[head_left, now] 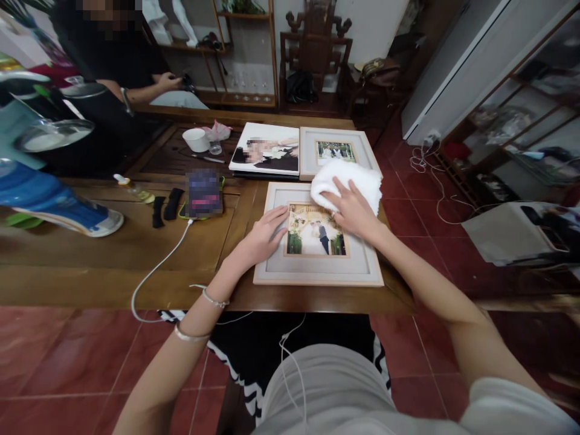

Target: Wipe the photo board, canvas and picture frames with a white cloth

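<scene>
A white picture frame [272, 266] with a photo of a couple [316, 232] at its centre lies flat near the table's front edge. My left hand [267, 234] rests on the frame's left side, fingers stretched out and nothing in them. Over the frame's upper right corner is a bunched white cloth [369, 181]. My right hand [351, 208] presses on this cloth, its fingers spread over and partly round it. Just behind, a second white picture frame [369, 158] is partly covered by the cloth.
Left of the second frame lies a stack topped by a photo print [276, 136]. A phone [203, 194] with a white cable [156, 266], a white cup [196, 139] and a blue packet [49, 196] are on the wooden table [113, 272]. Across it sits another person [109, 54].
</scene>
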Tool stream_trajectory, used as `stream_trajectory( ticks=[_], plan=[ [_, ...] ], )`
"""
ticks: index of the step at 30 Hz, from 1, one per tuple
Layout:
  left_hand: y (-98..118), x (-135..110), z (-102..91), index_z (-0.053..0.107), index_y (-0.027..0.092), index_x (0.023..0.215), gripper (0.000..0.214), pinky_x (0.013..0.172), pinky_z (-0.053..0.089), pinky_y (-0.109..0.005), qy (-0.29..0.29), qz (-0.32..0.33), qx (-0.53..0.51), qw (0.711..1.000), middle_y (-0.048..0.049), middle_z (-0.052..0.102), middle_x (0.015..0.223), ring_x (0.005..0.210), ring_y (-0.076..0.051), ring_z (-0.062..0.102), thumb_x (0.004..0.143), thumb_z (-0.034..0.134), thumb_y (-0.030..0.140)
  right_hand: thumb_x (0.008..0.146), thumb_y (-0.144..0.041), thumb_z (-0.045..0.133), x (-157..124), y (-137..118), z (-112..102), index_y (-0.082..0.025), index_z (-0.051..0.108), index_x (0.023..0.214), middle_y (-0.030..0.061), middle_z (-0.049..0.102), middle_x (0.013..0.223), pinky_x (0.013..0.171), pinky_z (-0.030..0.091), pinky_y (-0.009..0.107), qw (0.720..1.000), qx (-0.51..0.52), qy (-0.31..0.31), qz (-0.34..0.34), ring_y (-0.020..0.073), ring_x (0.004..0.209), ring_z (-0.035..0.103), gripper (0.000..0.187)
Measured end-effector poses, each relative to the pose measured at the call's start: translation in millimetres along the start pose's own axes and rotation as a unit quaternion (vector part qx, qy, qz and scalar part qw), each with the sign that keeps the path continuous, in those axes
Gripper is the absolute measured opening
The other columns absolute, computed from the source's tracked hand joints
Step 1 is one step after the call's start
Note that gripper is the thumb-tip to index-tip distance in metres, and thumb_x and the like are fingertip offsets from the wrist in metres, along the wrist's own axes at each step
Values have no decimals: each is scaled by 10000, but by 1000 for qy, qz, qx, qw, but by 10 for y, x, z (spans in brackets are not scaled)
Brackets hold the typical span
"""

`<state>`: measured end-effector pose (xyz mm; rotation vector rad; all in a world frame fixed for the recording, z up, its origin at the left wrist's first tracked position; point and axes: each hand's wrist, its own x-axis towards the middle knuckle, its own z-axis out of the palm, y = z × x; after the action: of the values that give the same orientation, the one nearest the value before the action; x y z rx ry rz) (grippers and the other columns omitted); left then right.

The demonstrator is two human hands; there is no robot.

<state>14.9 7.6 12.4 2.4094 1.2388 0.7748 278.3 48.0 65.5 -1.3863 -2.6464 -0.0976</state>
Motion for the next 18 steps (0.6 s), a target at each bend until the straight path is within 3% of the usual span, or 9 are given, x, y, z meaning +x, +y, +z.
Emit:
stream_trajectory(
  ticks=[3, 6, 10, 15, 18],
  plan=[
    [-11, -7, 4, 523, 91, 1363, 452, 1165, 344, -483, 2, 1, -5, 1000, -177, 496, 1454, 1382, -264, 434, 970, 440, 300, 762, -5, 460, 153, 88, 26, -101, 513, 1390, 189, 446, 1493, 1159, 196, 619, 1000, -3, 4, -3, 353, 1462, 240, 638],
    [-16, -12, 23, 532, 109, 1355, 436, 1156, 356, -499, 17, 7, -13, 1000, -169, 508, 1447, 1373, -261, 447, 971, 442, 296, 771, -7, 448, 61, -5, 33, -147, 544, 1364, 145, 417, 1523, 1131, 202, 669, 999, 3, -20, -43, 364, 1464, 228, 617],
    [-1, -14, 42, 539, 114, 1348, 427, 1158, 358, -488, 32, 5, -13, 999, -165, 519, 1436, 1364, -256, 459, 973, 438, 294, 766, 0, 442, -326, -322, -97, -161, 584, 1317, 139, 437, 1510, 1118, 228, 674, 993, 20, -81, -79, 369, 1444, 281, 591],
    [-2, -14, 44, 536, 114, 1351, 437, 1161, 350, -494, 22, -4, -13, 1000, -169, 512, 1441, 1366, -268, 453, 972, 426, 302, 753, 14, 453, -876, -687, -532, -197, 602, 1282, 115, 459, 1500, 1130, 296, 608, 966, 109, -186, -142, 321, 1442, 305, 589],
    [-17, -14, 46, 532, 117, 1356, 440, 1158, 353, -498, 21, -2, -9, 1000, -165, 512, 1442, 1367, -268, 453, 970, 424, 299, 723, 34, 450, -1066, -825, -720, -231, 598, 1277, 70, 430, 1526, 1161, 289, 557, 945, 156, -223, -183, 266, 1461, 274, 632]
  ],
)
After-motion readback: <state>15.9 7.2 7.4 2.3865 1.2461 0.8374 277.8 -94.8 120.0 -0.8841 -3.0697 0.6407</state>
